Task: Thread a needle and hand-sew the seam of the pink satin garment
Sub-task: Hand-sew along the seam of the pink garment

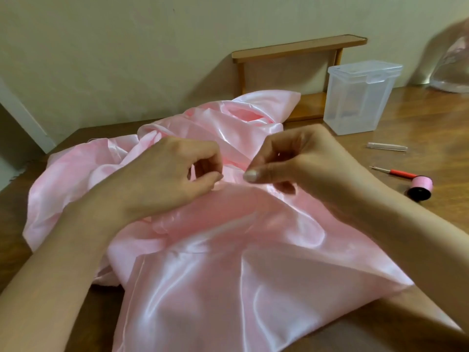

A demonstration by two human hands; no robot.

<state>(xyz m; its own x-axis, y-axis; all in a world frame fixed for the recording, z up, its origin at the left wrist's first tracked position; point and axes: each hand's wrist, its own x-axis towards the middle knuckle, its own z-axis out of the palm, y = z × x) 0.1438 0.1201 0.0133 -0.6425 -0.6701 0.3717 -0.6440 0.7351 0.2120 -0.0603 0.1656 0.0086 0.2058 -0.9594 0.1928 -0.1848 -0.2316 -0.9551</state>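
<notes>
The satin (228,262) lies heaped across the middle of the bench (355,161), its near panel spread flat toward us and the rest bunched behind. A raised fold runs crosswise, left to right, through the gap between our two hands, and we judge that the work sits there.

Our left hand (172,174) comes in from the left with its fingers (213,177) curled. The thumb meets the fingertips right at the fold, and it appears to pinch the cloth there. Our right hand (299,161) faces it from the right, its thumb pressed to the curled forefinger as if nipping something fine, while its lower fingers rest on the satin.

We cannot make out a needle or thread in either hand (both would be too thin to show here), so we cannot tell what the right hand has hold of. The two thumbs point at each other along the fold, close but apart. We judge that any coming stitch travels along that crosswise line, with the left hand steadying and the right driving.

Out to the right, well apart from the satin, lie a pink spool (420,188), a red-handled ripper (399,172) just beside it, and a clear tube (387,147) farther back. A clear lidded box (363,102) stands before a small wooden shelf (299,48), and a plastic bag (454,69) sits at the far right.
</notes>
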